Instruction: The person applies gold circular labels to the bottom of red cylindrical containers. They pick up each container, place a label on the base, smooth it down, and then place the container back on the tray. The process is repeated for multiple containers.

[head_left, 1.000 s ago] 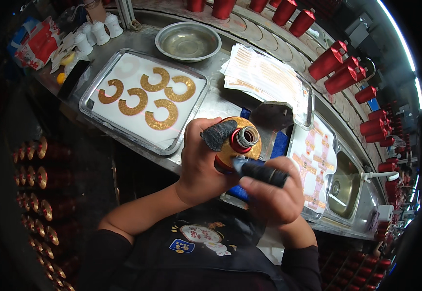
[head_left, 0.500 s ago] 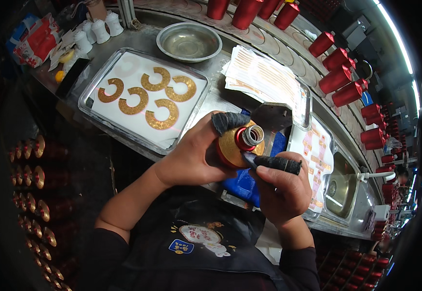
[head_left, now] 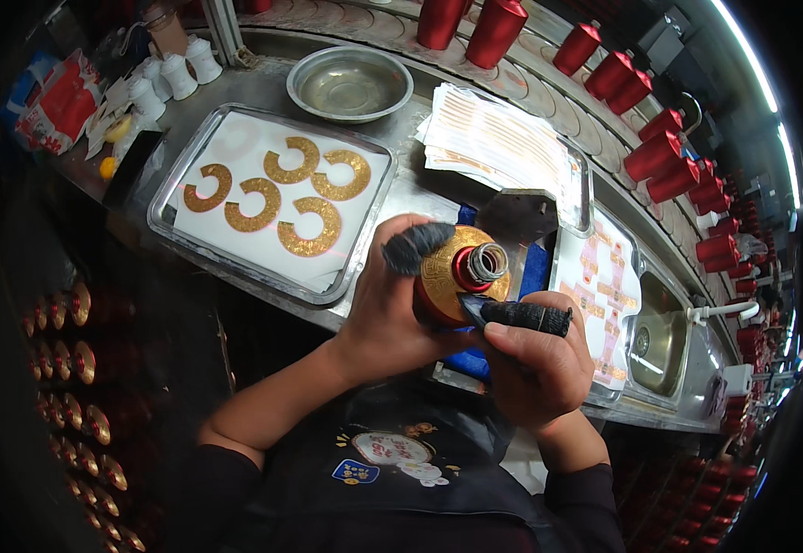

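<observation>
My left hand (head_left: pixel 378 309), its thumb in a black wrap, is closed around a red bottle (head_left: pixel 429 304) held upright. A gold label (head_left: pixel 440 267) covers the bottle's sloping shoulder, around the open silver threaded neck (head_left: pixel 487 262). In my right hand (head_left: pixel 544 359), between the thumb and the black-wrapped index finger, is a small dark scraper (head_left: pixel 472 307); its tip touches the gold shoulder. To the left, several gold C-shaped labels (head_left: pixel 309 228) lie on a white sheet in a metal tray (head_left: pixel 164 189). The bottle's base is hidden.
A metal basin (head_left: pixel 351 83) stands behind the tray. Stacked label sheets (head_left: pixel 494 138) lie beyond the bottle, with more sheets (head_left: pixel 604 295) and a sink (head_left: pixel 657 341) to the right. Red bottles (head_left: pixel 650 155) line the conveyor (head_left: pixel 549 101); others stand at lower left.
The bottle has turned a little in my left hand, and the scraper stays at its shoulder. Red bottles along the conveyor have shifted. The whole view has moved slightly.
</observation>
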Demonstrator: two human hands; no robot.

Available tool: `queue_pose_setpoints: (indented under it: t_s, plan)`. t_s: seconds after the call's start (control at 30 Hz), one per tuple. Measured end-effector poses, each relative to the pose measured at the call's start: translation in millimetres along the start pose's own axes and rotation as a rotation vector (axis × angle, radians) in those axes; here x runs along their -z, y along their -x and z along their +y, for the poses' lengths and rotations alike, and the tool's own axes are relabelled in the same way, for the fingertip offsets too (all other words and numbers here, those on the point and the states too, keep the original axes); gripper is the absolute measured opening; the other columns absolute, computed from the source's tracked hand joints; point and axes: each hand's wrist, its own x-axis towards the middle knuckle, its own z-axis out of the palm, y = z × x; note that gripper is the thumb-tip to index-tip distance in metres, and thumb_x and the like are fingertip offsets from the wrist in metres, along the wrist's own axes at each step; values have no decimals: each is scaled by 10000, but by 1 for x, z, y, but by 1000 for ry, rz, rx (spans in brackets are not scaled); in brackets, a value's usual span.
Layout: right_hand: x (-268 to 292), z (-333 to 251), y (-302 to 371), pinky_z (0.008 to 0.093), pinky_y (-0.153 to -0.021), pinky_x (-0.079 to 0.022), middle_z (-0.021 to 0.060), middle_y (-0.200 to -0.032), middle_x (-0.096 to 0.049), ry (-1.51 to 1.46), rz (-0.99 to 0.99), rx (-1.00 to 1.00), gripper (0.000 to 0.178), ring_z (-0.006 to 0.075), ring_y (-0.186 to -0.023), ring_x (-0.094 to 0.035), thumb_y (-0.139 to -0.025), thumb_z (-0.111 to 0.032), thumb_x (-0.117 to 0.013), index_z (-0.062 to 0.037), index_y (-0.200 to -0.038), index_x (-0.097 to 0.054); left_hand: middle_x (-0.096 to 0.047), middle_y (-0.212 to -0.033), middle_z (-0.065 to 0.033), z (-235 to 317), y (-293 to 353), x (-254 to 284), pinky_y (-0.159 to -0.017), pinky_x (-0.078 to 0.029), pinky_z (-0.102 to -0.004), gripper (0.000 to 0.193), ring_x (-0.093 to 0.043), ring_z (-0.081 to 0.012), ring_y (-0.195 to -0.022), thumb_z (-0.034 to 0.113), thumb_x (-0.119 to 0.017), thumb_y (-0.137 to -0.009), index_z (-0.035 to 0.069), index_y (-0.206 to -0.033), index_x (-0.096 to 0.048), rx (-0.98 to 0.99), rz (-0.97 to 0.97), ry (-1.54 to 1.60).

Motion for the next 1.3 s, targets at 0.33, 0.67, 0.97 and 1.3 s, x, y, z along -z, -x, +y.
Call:
queue_pose_setpoints:
  t_s: [0.33,0.67,0.97,1.3]
  plan:
    - [-4,-1,2,355,-655,-536,104,-857,-672,-11,19,-21,318,292,-745,-646,-681,78,-807,-46,-965,-736,-510,-1263,-187,0,7,-2,-954,-473,-449,908,-552,-371,-1159,263,-921,-646,32,-1374,-430,352,-123,561]
    - [-16,-5,8,373,-702,-546,96,-893,-676,5,92,-47,342,292,-765,-641,-681,75,-776,-44,-1000,-743,-505,-1343,-189,-10,10,0,-1069,-428,-463,884,-532,-370,-1248,253,-916,-708,28,-1412,-433,262,-250,228]
    - [-13,-6,23,353,-684,-534,75,-939,-680,50,148,-103,338,264,-859,-632,-677,2,-760,-35,-1013,-758,-460,-1326,-181,-32,36,-31,-1028,-449,-440,926,-516,-333,-1224,329,-950,-671,30,-1387,-444,318,11,84]
    - [4,20,23,325,-700,-539,109,-875,-698,-306,55,-190,226,236,-765,-655,-787,2,-803,-31,-996,-723,-577,-1231,-159,-12,24,-10,-976,-506,-404,924,-625,-310,-1111,290,-977,-609,22,-1346,-488,341,-78,86]
